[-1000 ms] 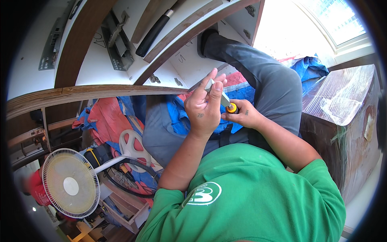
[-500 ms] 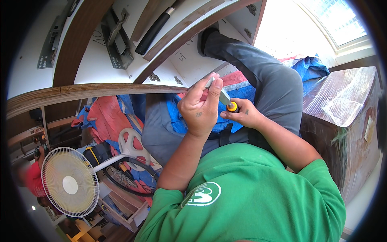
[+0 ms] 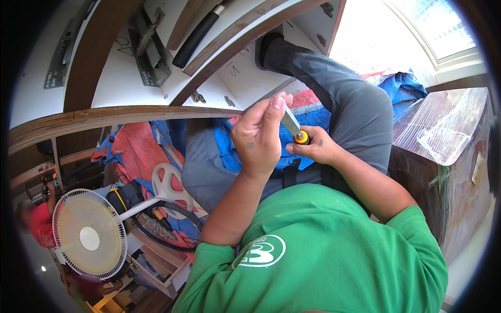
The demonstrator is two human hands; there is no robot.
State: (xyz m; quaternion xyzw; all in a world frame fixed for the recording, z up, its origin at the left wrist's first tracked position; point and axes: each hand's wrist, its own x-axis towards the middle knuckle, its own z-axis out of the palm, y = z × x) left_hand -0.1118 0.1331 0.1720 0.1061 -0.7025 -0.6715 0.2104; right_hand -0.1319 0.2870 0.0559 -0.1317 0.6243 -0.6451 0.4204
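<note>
A chisel (image 3: 290,123) with a flat metal blade and a yellow-and-black handle lies between my two hands. My right hand (image 3: 317,148) is closed round its handle, the yellow end ring showing beside my thumb. The far end of the blade is pinched by my left hand (image 3: 259,133), whose thumb presses near the tip and whose other fingers curl up behind it. The blade's tip is partly hidden by those fingers. Both hands are above my lap, in front of a white cabinet (image 3: 117,86) with wooden edges.
A black-handled tool (image 3: 197,37) lies inside the cabinet, near metal drawer runners (image 3: 147,57). A white fan (image 3: 90,237) stands at left, with people behind it. Blue and red tarpaulin (image 3: 138,148) covers the floor. At right is a plastic-wrapped wooden box (image 3: 443,156).
My left hand has shifted slightly left and down along the chisel, and more of the blade shows. My right hand stays nearly still on the handle. People behind the fan have moved.
</note>
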